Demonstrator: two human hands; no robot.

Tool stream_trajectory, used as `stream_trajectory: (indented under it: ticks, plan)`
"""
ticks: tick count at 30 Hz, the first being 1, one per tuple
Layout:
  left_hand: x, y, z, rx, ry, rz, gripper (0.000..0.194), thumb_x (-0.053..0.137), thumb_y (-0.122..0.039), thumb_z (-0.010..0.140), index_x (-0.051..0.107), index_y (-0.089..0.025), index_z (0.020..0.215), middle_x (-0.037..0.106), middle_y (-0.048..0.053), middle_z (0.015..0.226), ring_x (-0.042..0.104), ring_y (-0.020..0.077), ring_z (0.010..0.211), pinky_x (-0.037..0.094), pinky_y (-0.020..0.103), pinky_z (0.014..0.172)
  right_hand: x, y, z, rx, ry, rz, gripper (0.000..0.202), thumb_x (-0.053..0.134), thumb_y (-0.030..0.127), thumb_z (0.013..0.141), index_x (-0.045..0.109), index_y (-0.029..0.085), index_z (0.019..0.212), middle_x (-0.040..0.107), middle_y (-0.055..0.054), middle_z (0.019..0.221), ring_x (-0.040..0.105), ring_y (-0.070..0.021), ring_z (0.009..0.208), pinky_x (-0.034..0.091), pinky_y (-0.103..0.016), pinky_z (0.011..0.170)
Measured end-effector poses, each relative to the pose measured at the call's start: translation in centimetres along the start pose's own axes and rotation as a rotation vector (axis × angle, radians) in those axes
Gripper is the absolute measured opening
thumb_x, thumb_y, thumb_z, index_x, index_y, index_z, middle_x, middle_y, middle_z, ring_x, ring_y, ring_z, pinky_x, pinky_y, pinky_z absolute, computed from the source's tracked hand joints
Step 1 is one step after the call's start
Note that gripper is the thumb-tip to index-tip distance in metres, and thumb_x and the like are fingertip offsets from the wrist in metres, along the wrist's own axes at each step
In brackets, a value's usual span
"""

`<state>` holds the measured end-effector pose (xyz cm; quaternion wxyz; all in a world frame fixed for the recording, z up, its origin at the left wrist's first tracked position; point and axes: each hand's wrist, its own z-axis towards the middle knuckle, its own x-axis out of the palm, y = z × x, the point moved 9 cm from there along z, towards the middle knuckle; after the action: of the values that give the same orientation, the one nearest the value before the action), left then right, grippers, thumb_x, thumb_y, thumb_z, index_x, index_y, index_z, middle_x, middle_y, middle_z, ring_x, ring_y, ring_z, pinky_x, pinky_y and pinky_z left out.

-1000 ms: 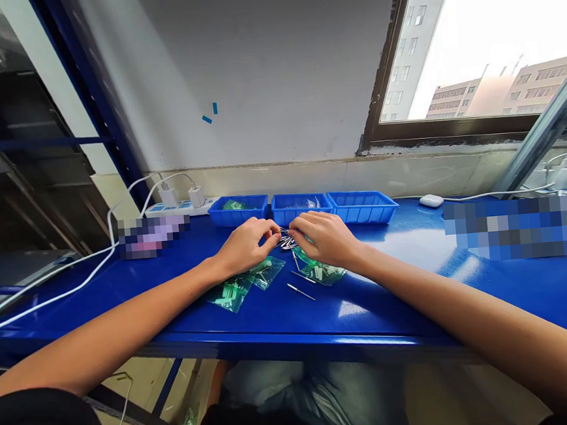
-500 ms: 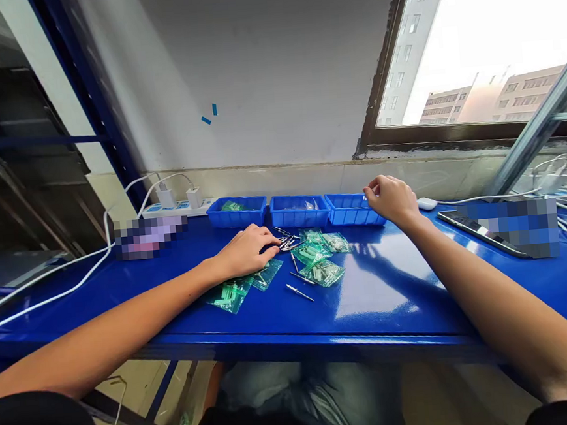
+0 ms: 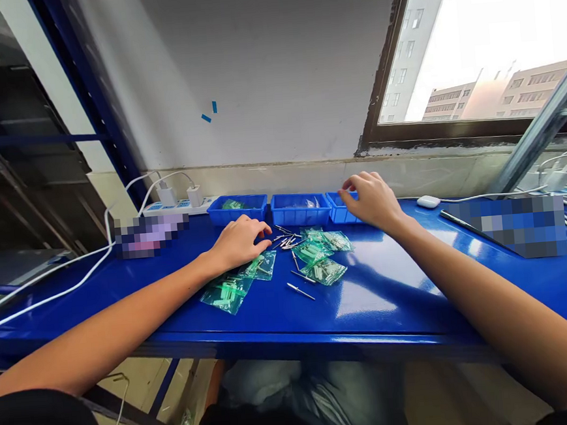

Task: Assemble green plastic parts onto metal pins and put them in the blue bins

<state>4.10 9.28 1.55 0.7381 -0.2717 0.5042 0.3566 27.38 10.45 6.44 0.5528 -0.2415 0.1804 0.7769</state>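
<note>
My left hand (image 3: 241,242) is over the left green bags (image 3: 228,293), its thumb and fingers apart beside a pile of metal rivets (image 3: 287,241). Nothing shows between those fingertips. In front of the right blue bin (image 3: 338,211) hangs my right hand (image 3: 371,199), fingers curled but apart from the thumb, with nothing visible in them. More green bags (image 3: 314,248) of small parts lie right of the pile. Nearer the front edge rests a single rivet (image 3: 300,292).
The left bin (image 3: 237,210) holds a green bag, and the middle bin (image 3: 300,210) holds clear bags. A power strip (image 3: 204,207) with chargers stands at the back left. On the right are a white case (image 3: 428,202), cables and a blurred tablet (image 3: 510,227).
My right hand has moved left, across the right bin, and its fingers have parted. My left hand has drawn back slightly left from the rivets, opening its thumb and fingers.
</note>
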Motion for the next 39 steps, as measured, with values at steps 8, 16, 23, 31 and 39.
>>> stream_trajectory:
  ticks: [8, 16, 23, 31, 39]
  plan:
    - [1.4, 0.3, 0.7, 0.036, 0.114, 0.074, 0.017, 0.050, -0.029, 0.083, 0.061, -0.017, 0.083, 0.063, 0.006, 0.086, 0.051, 0.0226, 0.087, 0.039, 0.032, 0.071, -0.8, 13.7, -2.9, -0.392, 0.247, 0.160, 0.024, 0.044, 0.032, 0.089, 0.062, 0.016, 0.090, 0.060, -0.009, 0.085, 0.049, -0.0212, 0.084, 0.037, -0.033, 0.072]
    - [1.9, 0.7, 1.0, 0.021, 0.209, 0.064, 0.017, 0.048, -0.027, 0.084, 0.060, -0.015, 0.085, 0.062, 0.008, 0.088, 0.050, 0.0223, 0.086, 0.037, 0.032, 0.072, 1.0, 13.6, -3.8, -0.395, 0.345, 0.171, 0.024, 0.045, 0.033, 0.090, 0.061, 0.015, 0.095, 0.061, -0.008, 0.087, 0.050, -0.0204, 0.085, 0.037, -0.032, 0.072]
    - [2.7, 0.2, 1.4, 0.035, 0.231, 0.041, 0.018, 0.045, -0.026, 0.085, 0.059, -0.015, 0.082, 0.062, 0.008, 0.087, 0.048, 0.0225, 0.085, 0.036, 0.032, 0.071, 1.9, 13.7, -4.3, -0.400, 0.398, 0.183, 0.024, 0.046, 0.033, 0.089, 0.060, 0.015, 0.096, 0.062, -0.008, 0.088, 0.051, -0.0205, 0.086, 0.039, -0.032, 0.072]
    - [0.3, -0.9, 0.0, 0.079, 0.070, -0.116, 0.012, 0.037, -0.018, 0.088, 0.047, -0.015, 0.082, 0.055, 0.006, 0.084, 0.046, 0.0191, 0.081, 0.036, 0.030, 0.070, 2.2, 13.9, -4.6, -0.394, 0.406, 0.213, 0.025, 0.047, 0.032, 0.088, 0.058, 0.014, 0.102, 0.062, -0.009, 0.090, 0.052, -0.0211, 0.086, 0.039, -0.033, 0.072]
    - [-0.3, -3.4, -0.7, 0.152, 0.070, -0.207, 0.014, 0.037, -0.023, 0.089, 0.046, -0.016, 0.081, 0.054, 0.005, 0.081, 0.045, 0.0184, 0.078, 0.038, 0.031, 0.069, 1.7, 14.5, -4.5, -0.419, 0.357, 0.209, 0.021, 0.041, 0.024, 0.090, 0.060, 0.015, 0.087, 0.061, -0.008, 0.082, 0.050, -0.0179, 0.079, 0.036, -0.031, 0.070]
